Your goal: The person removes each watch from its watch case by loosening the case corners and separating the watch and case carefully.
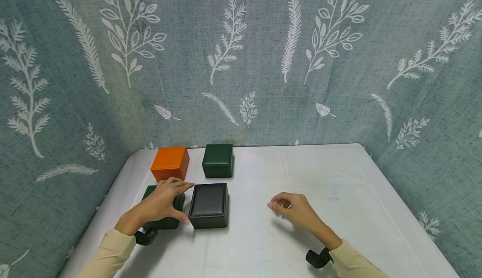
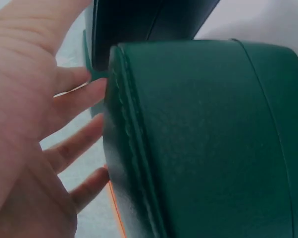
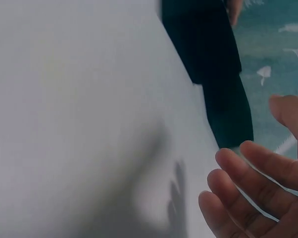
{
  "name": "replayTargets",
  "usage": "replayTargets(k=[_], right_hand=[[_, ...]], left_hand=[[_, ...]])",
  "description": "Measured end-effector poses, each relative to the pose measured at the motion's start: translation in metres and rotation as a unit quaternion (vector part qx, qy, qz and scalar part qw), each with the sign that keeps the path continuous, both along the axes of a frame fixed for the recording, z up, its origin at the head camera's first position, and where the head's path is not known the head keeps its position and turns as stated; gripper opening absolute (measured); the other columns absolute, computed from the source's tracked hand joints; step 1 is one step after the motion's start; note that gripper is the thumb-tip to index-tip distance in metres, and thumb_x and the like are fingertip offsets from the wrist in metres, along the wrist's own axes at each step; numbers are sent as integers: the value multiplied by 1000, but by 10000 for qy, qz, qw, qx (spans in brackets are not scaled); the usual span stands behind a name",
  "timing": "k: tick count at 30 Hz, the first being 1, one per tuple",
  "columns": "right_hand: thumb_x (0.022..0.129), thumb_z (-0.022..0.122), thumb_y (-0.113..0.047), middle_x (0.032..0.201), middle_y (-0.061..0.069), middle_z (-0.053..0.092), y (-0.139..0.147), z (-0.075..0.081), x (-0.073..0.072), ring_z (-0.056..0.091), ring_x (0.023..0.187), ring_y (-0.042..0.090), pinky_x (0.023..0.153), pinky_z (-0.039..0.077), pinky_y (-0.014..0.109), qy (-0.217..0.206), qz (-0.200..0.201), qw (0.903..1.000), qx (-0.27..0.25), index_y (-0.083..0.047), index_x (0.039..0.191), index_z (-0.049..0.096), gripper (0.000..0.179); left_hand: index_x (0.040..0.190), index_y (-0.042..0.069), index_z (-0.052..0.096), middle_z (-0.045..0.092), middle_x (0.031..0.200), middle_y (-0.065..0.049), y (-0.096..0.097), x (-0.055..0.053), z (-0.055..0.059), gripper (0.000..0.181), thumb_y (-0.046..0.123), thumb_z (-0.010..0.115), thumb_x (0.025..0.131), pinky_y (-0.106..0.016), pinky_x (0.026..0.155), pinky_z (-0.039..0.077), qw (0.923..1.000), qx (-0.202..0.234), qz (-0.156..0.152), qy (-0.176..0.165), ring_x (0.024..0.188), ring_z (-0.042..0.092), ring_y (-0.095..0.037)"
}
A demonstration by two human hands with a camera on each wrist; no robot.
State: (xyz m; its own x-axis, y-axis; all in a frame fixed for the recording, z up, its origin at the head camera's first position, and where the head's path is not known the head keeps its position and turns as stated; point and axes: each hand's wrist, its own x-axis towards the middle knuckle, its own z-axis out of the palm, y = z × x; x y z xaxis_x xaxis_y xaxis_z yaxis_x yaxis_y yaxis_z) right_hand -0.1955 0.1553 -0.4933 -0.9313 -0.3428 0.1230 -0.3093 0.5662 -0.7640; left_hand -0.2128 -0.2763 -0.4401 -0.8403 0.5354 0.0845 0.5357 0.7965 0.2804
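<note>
In the head view my left hand (image 1: pixel 162 202) hovers over the front green box (image 1: pixel 165 223), hiding much of it. Its thumb and fingers are spread, with the tips right at the left side of a black padded-lid box (image 1: pixel 208 206). The left wrist view shows the stitched lid edge of the green box (image 2: pixel 203 139) close beside the fingers (image 2: pixel 79 144), with the black box (image 2: pixel 124 29) beyond. To the right, my right hand (image 1: pixel 297 211) hangs above the white table with loosely bent fingers, holding nothing. Its wrist view shows the dark boxes (image 3: pixel 203 39) past the fingertips.
An orange box (image 1: pixel 169 163) stands at the back left of the white table (image 1: pixel 339 177), and another green box (image 1: pixel 218 160) is behind the black one. A grey-green cloth (image 1: pixel 263 60) with white leaf prints surrounds the table's back and sides.
</note>
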Motion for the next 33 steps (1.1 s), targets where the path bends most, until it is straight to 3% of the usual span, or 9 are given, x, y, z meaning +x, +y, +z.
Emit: replayTargets(k=[4,10,18,27,33], right_hand=[[97,68,-50,85,-13,69,-15,-1,0,65,71,9,59,51,27,24,235,9997,-11,-18,107,76,35],[96,71,-49,85,-13,67,-35,-8,1,62,74,5,66,53,26,20,547,9985,-8,-11,110,77,41],[91,79,-41,83,-14,67,-57,-14,2,60,73,3,67,53,24,54,956,9953,-123,-7,109,77,38],[87,84,-38,82,-13,68,-79,-16,0,60,69,-1,67,53,20,258,1420,9894,-180,-4,108,77,40],[86,85,-36,81,-12,69,-93,-16,0,60,69,-2,66,53,18,277,1514,9880,-147,-3,108,78,41]], left_hand=[[143,0,58,62,139,-17,-1,-4,-2,111,65,89,60,-56,90,35,9999,-122,-55,-14,124,49,-37],[143,-1,58,62,138,-18,-2,-9,-4,111,67,88,61,-58,92,32,9996,-185,-160,-153,126,47,-38],[148,-2,53,62,139,-17,-3,-12,-6,116,66,89,61,-62,95,28,9990,-49,-192,-412,130,43,-40],[150,-1,50,64,136,-11,-2,-17,-8,120,66,89,59,-56,91,27,9983,37,-239,-528,128,43,-36],[149,-1,52,65,133,-9,-3,-17,-9,117,63,91,59,-56,91,26,9975,160,-228,-652,128,42,-36]])
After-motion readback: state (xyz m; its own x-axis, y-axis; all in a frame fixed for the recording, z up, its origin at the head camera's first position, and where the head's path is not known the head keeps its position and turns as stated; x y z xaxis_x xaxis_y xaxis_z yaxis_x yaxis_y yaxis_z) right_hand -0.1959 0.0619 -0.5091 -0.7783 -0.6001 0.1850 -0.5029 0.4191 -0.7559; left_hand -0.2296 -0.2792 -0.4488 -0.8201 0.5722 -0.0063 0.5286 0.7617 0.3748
